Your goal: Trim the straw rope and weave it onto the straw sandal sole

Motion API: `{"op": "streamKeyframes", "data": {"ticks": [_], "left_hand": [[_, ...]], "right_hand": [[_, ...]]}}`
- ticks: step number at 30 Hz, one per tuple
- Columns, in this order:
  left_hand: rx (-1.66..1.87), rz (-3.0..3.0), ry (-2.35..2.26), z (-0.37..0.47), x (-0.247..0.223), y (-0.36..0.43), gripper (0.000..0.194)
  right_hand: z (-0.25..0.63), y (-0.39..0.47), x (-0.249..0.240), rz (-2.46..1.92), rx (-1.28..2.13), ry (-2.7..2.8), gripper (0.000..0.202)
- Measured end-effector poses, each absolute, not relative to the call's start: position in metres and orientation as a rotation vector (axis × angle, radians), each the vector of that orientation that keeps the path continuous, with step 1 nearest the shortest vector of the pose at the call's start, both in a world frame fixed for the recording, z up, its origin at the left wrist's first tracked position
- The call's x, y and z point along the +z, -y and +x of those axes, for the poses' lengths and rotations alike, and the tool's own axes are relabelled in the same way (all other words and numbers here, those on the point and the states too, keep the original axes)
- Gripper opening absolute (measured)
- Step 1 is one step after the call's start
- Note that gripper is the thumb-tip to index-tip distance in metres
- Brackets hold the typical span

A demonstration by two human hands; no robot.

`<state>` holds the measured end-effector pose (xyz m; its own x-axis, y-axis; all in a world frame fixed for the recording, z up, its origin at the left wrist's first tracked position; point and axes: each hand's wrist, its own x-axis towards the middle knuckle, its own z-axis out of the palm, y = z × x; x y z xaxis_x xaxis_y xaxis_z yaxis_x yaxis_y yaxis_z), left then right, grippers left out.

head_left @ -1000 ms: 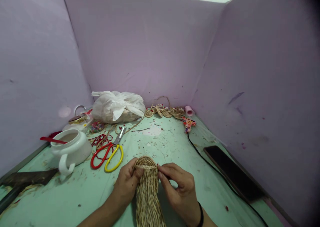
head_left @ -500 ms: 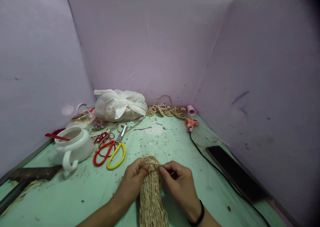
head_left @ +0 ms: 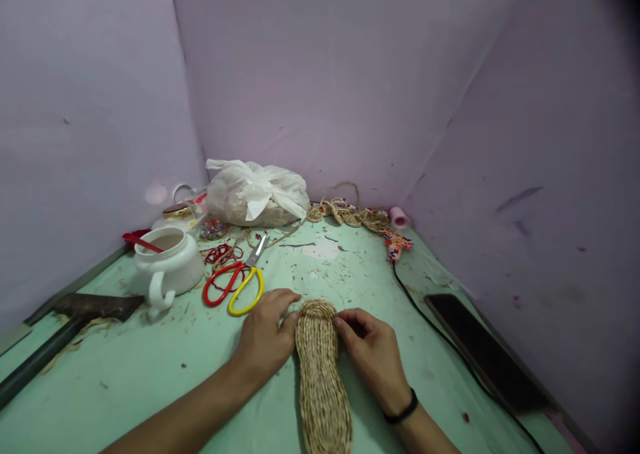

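Note:
A long woven straw piece (head_left: pixel 323 381) lies on the green table (head_left: pixel 210 401), its rounded end pointing away from me. On its left edge near that end rests my left hand (head_left: pixel 267 331), thumb against the straw and fingers partly apart. My right hand (head_left: pixel 373 351), with a black band on the wrist, pinches the right edge close to the rounded end. Scissors (head_left: pixel 245 281) with one red and one yellow handle lie beyond my left hand, blades pointing away.
A white pot (head_left: pixel 175 267) with a red stick and a hammer-like tool (head_left: pixel 95 307) are at left. Behind are a white plastic bag (head_left: pixel 257 194), woven straw pieces (head_left: pixel 350 214) and a pink spool (head_left: pixel 399 218). At right lie a phone (head_left: pixel 480 347) and a black cable (head_left: pixel 440 337).
My left hand has loosened from the straw piece, its fingers now spread at the left edge instead of gripping over the end. The camera view has shifted, and more of the straw piece shows.

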<state>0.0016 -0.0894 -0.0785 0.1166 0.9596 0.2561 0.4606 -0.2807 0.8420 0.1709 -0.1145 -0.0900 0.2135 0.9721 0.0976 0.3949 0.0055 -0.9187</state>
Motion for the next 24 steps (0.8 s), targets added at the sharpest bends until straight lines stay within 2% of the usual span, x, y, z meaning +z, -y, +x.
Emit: {"op": "streamKeyframes", "data": {"ticks": [5,16,24], "left_hand": [[0.93,1.849,-1.347,0.002,-0.084,0.088,0.027],[1.034,1.753,-1.287,0.005,-0.086,0.09,0.019],[0.933,1.558,-1.231,0.004,-0.08,0.091,0.015]], "right_hand": [[0.175,0.114,-0.091,-1.597,0.761,1.439,0.012],[0.173,0.117,-0.091,-1.466,0.873,1.366,0.012],[0.171,0.117,-0.08,-1.358,1.251,1.041,0.026]]}}
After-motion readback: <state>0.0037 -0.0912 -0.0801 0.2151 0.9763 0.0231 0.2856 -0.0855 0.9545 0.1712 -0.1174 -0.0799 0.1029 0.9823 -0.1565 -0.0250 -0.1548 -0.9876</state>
